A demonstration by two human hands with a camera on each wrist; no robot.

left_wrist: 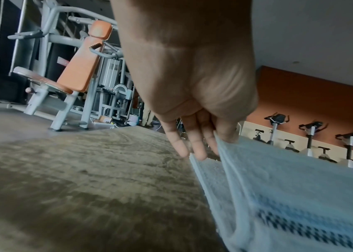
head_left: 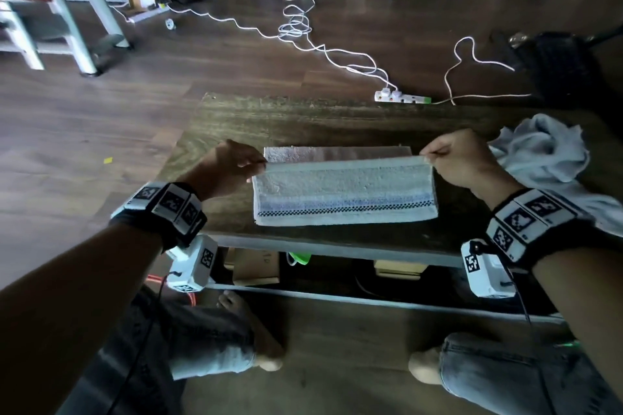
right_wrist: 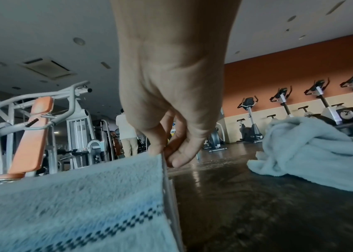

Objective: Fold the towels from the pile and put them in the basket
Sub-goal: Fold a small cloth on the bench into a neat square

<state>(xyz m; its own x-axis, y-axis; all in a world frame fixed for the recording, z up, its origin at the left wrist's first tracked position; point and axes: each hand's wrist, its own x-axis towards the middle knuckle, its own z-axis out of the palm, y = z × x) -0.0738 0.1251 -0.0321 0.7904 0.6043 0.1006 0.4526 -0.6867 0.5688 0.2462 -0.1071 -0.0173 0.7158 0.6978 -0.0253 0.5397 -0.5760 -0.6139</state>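
Note:
A pale blue towel [head_left: 344, 194] with a dark checked stripe lies lengthwise on the wooden table [head_left: 303, 121]. Its near half is lifted and held over the far half. My left hand [head_left: 249, 162] pinches the raised edge at the left corner; the left wrist view shows the thumb and fingers [left_wrist: 199, 145] on the towel [left_wrist: 289, 196]. My right hand [head_left: 435, 155] pinches the right corner, also seen in the right wrist view, where the fingertips [right_wrist: 160, 145] clamp the towel's hem [right_wrist: 85, 196]. A crumpled pile of pale towels [head_left: 546, 158] sits at the table's right end. No basket is in view.
White cables [head_left: 303, 27] and a power strip [head_left: 401, 96] lie on the floor beyond the table. Cardboard boxes [head_left: 256, 266] sit on the shelf under the table. Gym machines [left_wrist: 74, 76] and exercise bikes [right_wrist: 322, 105] stand around the room. A person [right_wrist: 128, 134] stands far off.

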